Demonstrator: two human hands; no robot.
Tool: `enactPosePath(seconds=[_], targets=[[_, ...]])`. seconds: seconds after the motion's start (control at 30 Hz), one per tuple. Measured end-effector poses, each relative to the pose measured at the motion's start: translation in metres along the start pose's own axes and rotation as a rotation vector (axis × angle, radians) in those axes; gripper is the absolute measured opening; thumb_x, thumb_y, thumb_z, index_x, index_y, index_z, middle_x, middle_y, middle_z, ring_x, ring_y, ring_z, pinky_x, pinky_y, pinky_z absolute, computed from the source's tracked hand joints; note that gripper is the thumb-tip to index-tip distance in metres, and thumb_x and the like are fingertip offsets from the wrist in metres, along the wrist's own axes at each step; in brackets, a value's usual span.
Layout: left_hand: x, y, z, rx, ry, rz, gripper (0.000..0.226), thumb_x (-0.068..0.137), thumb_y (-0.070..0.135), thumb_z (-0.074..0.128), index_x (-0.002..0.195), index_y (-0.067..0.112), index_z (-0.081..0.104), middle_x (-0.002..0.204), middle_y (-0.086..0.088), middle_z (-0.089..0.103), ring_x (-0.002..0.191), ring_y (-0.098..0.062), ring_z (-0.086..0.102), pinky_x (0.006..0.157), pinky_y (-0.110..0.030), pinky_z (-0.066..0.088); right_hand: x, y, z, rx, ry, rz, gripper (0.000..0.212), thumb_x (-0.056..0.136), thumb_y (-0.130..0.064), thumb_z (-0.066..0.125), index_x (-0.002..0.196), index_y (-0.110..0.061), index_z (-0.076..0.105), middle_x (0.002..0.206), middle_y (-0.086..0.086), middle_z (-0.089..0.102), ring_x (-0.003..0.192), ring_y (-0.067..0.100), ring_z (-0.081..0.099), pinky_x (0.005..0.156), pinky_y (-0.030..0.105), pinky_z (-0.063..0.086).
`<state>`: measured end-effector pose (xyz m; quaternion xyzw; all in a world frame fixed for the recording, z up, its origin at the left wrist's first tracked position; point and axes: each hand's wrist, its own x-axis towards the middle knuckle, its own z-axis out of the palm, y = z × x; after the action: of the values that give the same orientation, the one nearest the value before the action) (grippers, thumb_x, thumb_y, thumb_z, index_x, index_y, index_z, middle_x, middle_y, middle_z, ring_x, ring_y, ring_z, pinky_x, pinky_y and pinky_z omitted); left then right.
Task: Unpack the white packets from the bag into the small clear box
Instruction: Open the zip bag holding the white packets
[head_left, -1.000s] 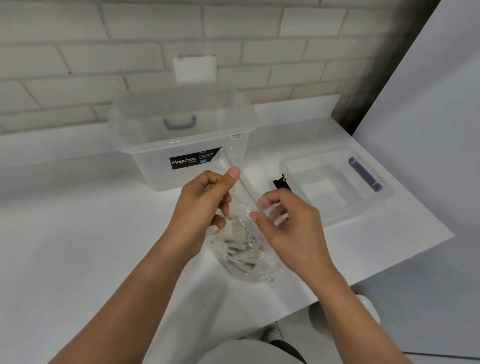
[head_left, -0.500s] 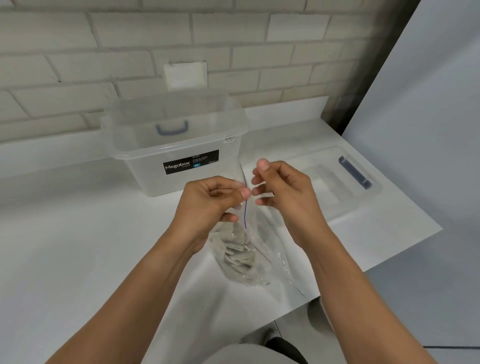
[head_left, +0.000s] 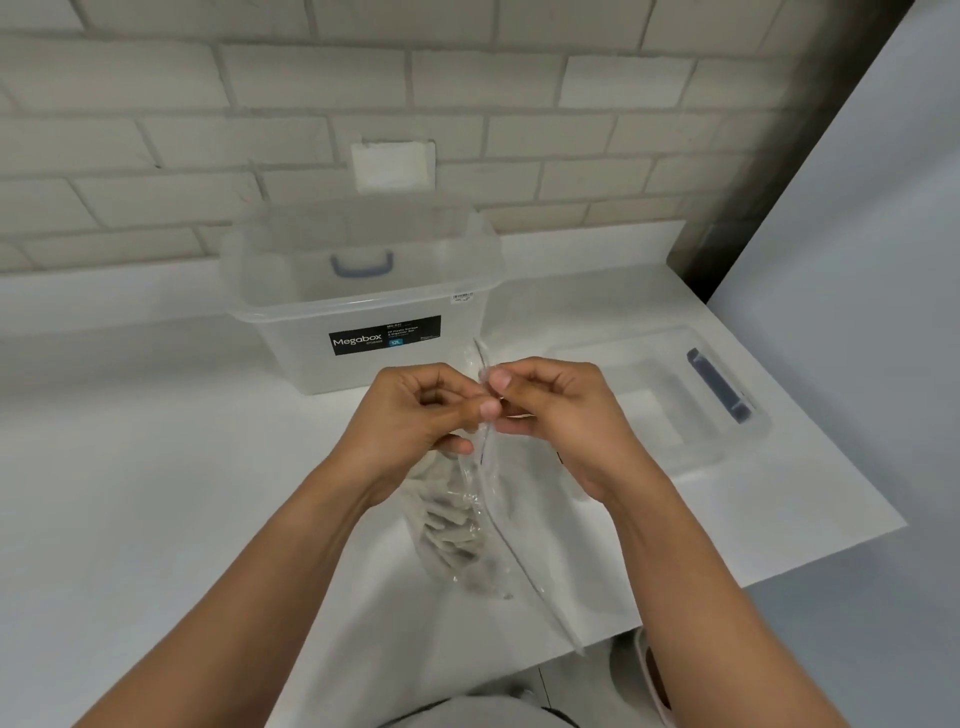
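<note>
Above counter (head_left: 156, 519): two hands
Left hand (head_left: 415, 415): pinching bag (head_left: 493, 519) top
Right hand (head_left: 561, 410): pinching bag top
Bag: one, clear, several white packets (head_left: 447, 525) inside
Boxes: two, clear

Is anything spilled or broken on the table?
Nothing stands out. The packets are all inside the bag, which both hands pinch at its top. Both boxes sit upright.
</note>
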<state>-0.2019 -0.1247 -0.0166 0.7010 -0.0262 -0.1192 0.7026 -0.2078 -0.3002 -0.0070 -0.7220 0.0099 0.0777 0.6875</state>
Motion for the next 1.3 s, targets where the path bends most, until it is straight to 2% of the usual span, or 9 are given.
enactPosePath(seconds=[0.1, 0.17, 0.27, 0.43, 0.57, 0.8, 0.97, 1.1, 1.3], targets=[[-0.001, 0.001, 0.006, 0.003, 0.086, -0.045, 0.010, 0.085, 0.018, 0.079, 0.089, 0.009, 0.075, 0.077, -0.012, 0.070, 0.074, -0.017, 0.066, 0.060, -0.028, 0.057, 0.007, 0.001, -0.007, -0.502, 0.079, -0.143, 0.016, 0.099, -0.022, 0.062, 0.088, -0.022, 0.074, 0.081, -0.008, 0.075, 0.078, 0.012, 0.074, 0.080, 0.039, 0.060], [-0.004, 0.002, 0.015, 0.039, 0.139, -0.046, 0.007, 0.091, 0.019, 0.074, 0.095, 0.013, 0.076, 0.079, -0.014, 0.072, 0.076, -0.017, 0.067, 0.061, -0.029, 0.057, 0.008, -0.001, -0.008, -0.658, 0.082, -0.206, 0.016, 0.098, -0.025, 0.058, 0.086, -0.027, 0.069, 0.079, -0.011, 0.072, 0.077, 0.010, 0.071, 0.078, 0.039, 0.058], [-0.008, 0.007, 0.028, 0.109, 0.225, 0.008, 0.009, 0.093, 0.017, 0.070, 0.093, 0.019, 0.079, 0.080, -0.012, 0.073, 0.080, -0.019, 0.070, 0.059, -0.029, 0.057, 0.005, -0.003, -0.009, -0.595, 0.060, -0.235, 0.015, 0.099, -0.030, 0.056, 0.087, -0.029, 0.065, 0.081, -0.011, 0.070, 0.075, 0.010, 0.070, 0.077, 0.041, 0.058], [-0.020, 0.012, 0.043, 0.067, 0.302, 0.052, 0.011, 0.093, 0.020, 0.071, 0.090, 0.016, 0.080, 0.081, -0.011, 0.075, 0.085, -0.023, 0.074, 0.062, -0.030, 0.060, 0.004, -0.003, -0.014, -0.546, 0.002, -0.202, 0.026, 0.095, -0.054, 0.058, 0.086, -0.030, 0.065, 0.083, -0.012, 0.071, 0.077, 0.012, 0.071, 0.079, 0.042, 0.058], [-0.029, 0.009, 0.040, 0.017, 0.283, -0.019, 0.012, 0.094, 0.016, 0.069, 0.091, 0.013, 0.081, 0.085, -0.013, 0.076, 0.082, -0.020, 0.072, 0.073, -0.042, 0.063, 0.003, -0.004, -0.018, -0.626, -0.058, -0.191, 0.025, 0.100, -0.043, 0.054, 0.084, -0.027, 0.065, 0.079, -0.007, 0.071, 0.077, 0.016, 0.070, 0.079, 0.044, 0.057], [-0.017, 0.019, 0.027, 0.131, 0.263, -0.011, 0.014, 0.095, 0.019, 0.068, 0.088, 0.012, 0.077, 0.078, -0.007, 0.077, 0.074, -0.024, 0.077, 0.065, -0.035, 0.060, 0.003, -0.009, -0.007, -0.712, -0.069, -0.235, 0.021, 0.103, -0.030, 0.048, 0.087, -0.026, 0.061, 0.079, -0.005, 0.069, 0.074, 0.016, 0.066, 0.073, 0.044, 0.056], [-0.013, 0.016, 0.014, 0.221, 0.231, 0.020, 0.016, 0.096, 0.013, 0.065, 0.083, 0.013, 0.075, 0.075, -0.006, 0.076, 0.070, -0.021, 0.077, 0.062, -0.033, 0.060, 0.005, -0.008, 0.005, -0.801, 0.015, -0.240, 0.016, 0.100, -0.028, 0.053, 0.089, -0.027, 0.064, 0.080, -0.010, 0.069, 0.079, 0.012, 0.063, 0.073, 0.034, 0.052], [-0.008, 0.011, 0.011, 0.217, 0.217, 0.036, 0.014, 0.095, 0.014, 0.066, 0.084, 0.011, 0.075, 0.070, -0.005, 0.075, 0.068, -0.018, 0.076, 0.064, -0.035, 0.062, 0.003, -0.007, 0.011, -0.719, 0.082, -0.187, 0.020, 0.098, -0.020, 0.052, 0.084, -0.028, 0.065, 0.075, -0.009, 0.070, 0.077, 0.012, 0.065, 0.072, 0.036, 0.054], [0.000, 0.012, 0.003, 0.070, 0.087, -0.035, 0.014, 0.099, 0.010, 0.061, 0.091, 0.003, 0.071, 0.077, -0.009, 0.076, 0.068, -0.018, 0.073, 0.063, -0.031, 0.059, 0.002, -0.008, 0.013, -0.530, 0.087, -0.094, 0.021, 0.100, -0.022, 0.055, 0.082, -0.023, 0.067, 0.078, -0.001, 0.074, 0.078, 0.016, 0.068, 0.079, 0.043, 0.056]])
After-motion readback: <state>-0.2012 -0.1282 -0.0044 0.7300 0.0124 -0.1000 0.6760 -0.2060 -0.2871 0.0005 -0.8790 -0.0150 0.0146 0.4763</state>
